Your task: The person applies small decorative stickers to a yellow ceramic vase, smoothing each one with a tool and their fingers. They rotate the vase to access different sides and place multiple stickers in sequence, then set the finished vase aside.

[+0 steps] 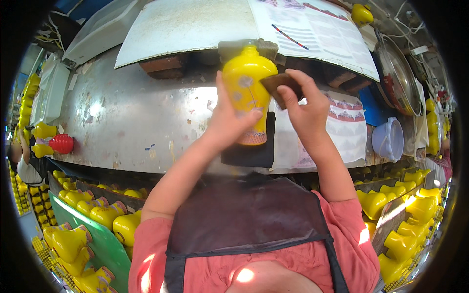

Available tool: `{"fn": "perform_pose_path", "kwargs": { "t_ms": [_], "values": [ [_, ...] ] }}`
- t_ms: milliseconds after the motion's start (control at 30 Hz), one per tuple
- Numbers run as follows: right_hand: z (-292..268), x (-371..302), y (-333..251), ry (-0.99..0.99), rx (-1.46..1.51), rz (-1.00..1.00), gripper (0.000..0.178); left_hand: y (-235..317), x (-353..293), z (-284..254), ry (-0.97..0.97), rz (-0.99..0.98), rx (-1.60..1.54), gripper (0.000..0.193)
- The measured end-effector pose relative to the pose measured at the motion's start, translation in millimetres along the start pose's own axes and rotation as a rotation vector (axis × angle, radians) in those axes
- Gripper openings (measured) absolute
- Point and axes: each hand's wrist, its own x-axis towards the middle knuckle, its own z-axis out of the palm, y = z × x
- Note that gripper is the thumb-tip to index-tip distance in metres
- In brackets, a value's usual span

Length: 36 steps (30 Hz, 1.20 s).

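A glossy yellow vase (249,73) with a grey flower pattern and a patterned band near its base lies with its narrow neck pointing away from me. The neck end rests on a grey cloth-like pad (267,48). My left hand (230,117) grips the vase along its left side, thumb across the lower front. In my right hand (309,102) is a thin dark brown flat scraper-like piece (283,87), pinched between thumb and fingers. Its edge meets or nearly meets the vase's right side; I cannot tell which. Under the base end is a black cloth (249,155).
Printed pattern sheets (344,124) lie on the metal table (127,112); a white board (195,24) stands raised on bricks (163,66) beyond. A pale blue bucket (388,139) is at right, a red ribbed object (62,143) at left. Yellow vases (105,215) fill racks on both sides.
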Motion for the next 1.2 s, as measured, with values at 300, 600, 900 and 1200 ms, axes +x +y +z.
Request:
{"fn": "perform_pose_path", "kwargs": {
  "t_ms": [300,600,900,1200],
  "values": [
    [-4.2,-13.2,-3.2,-0.094,-0.063,-0.058,0.033,4.4,-46.6,12.4,0.170,0.590,0.837,0.103],
    [-22.0,-1.3,35.5,-0.129,0.634,0.736,0.023,-18.1,-42.7,-9.6,-0.007,0.339,0.344,0.117],
    [1.0,-16.4,-4.1,-0.492,0.520,0.614,0.069,0.8,-7.3,-1.5,0.047,0.196,0.252,0.101],
    [-16.4,-0.6,-15.5,-0.405,0.230,0.565,0.066,19.7,4.1,5.7,-0.001,0.048,-0.219,0.104]
  ]
}}
